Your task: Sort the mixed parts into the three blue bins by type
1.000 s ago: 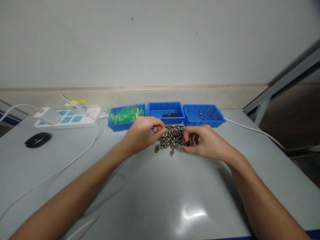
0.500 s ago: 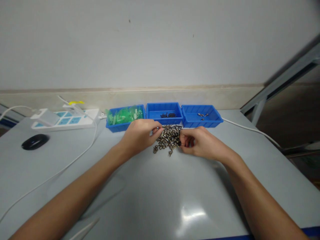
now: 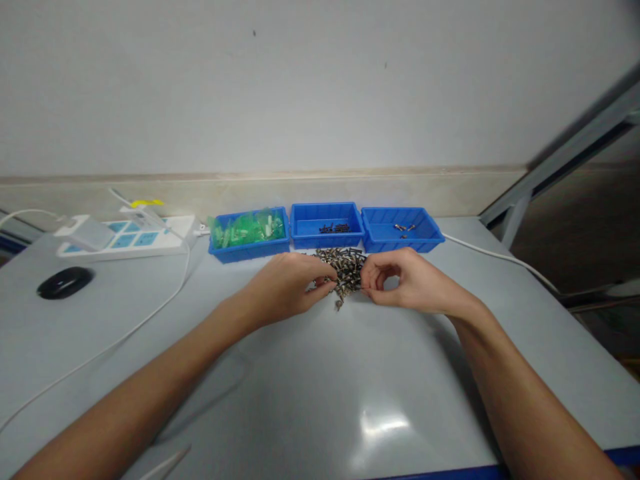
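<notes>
Screws, partly hidden by hands, grip unclear

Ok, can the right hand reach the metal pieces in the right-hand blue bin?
Likely yes: the right hand is just in front of the open-topped bin, and nothing visible blocks the metal pieces.

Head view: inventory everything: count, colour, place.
Screw pile: 1, brassy-black, centre
Trays: 3, blue, behind pile
Bag: 1, green, left tray
Dark screws: several, black, middle tray
Loose screws: few, brassy, right tray
Power strip: 1, white, left
Adapters: 2, white, on strip
Mouse: 1, black, left
Cables: several, white, both sides
Table: 1, grey, below
Wall: 1, pale, rear
Frame: 1, grey, right
Pointed object: 1, white, bottom
Left hand: 1, bare, pile's left
Right hand: 1, bare, pile's right
</notes>
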Demonstrator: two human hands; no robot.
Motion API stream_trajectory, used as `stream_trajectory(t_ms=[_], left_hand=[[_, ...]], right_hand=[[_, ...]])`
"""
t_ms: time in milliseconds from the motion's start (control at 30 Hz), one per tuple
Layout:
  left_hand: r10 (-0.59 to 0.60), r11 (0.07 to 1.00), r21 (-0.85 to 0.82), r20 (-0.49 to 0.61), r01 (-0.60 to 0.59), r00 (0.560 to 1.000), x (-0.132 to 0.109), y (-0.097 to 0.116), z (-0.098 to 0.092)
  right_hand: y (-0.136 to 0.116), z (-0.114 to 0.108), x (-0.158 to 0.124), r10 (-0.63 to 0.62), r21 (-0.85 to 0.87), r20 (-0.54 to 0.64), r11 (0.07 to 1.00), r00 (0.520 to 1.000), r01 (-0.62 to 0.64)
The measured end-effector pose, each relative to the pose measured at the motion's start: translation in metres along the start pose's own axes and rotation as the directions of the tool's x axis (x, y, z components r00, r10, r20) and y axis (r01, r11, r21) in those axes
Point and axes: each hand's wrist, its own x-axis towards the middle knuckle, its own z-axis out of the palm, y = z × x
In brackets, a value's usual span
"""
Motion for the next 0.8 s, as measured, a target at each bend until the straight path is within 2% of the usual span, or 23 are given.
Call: stream_trajectory(t_ms=[100, 167, 433, 533, 633, 733, 800], left_hand=[[0.02, 0.994, -0.107, -0.005, -0.02, 1.0, 0.001, 0.003, -0.002], [0.034, 0.988, -0.152, -0.014, -0.035, 0.999, 0.001, 0.005, -0.003], [0.068, 0.99, -0.125, -0.033, -0.071, 0.997, 0.003, 0.008, -0.005], [0.026, 0.998, -0.046, -0.097, -0.03, 0.995, 0.007, 0.001, -0.004], [-0.083, 0.988, 0.105, -0.254, 0.112, 0.964, 0.011, -0.015, -0.002], [-0.181, 0.941, 0.195, -0.402, 0.277, 0.898, 0.012, -0.029, 0.001], [-0.175, 0.931, 0.228, -0.409, 0.286, 0.896, 0.011, -0.033, 0.003]], right_hand=[[0.002, -0.004, -0.001, -0.008, 0.217, -0.005, 0.976, 1.0, 0.009], [0.002, -0.004, 0.0, 0.001, 0.294, -0.01, 0.956, 1.0, 0.002], [0.001, -0.002, 0.002, 0.044, 0.383, -0.011, 0.923, 0.999, -0.036], [0.007, -0.01, -0.001, 0.067, 0.295, -0.114, 0.955, 0.991, -0.031], [0.014, -0.02, -0.004, 0.083, 0.065, -0.223, 0.995, 0.971, -0.071], [0.021, -0.025, -0.007, 0.109, -0.155, -0.207, 0.977, 0.972, -0.143], [0.026, -0.024, -0.007, 0.133, -0.214, -0.179, 0.962, 0.975, -0.171]])
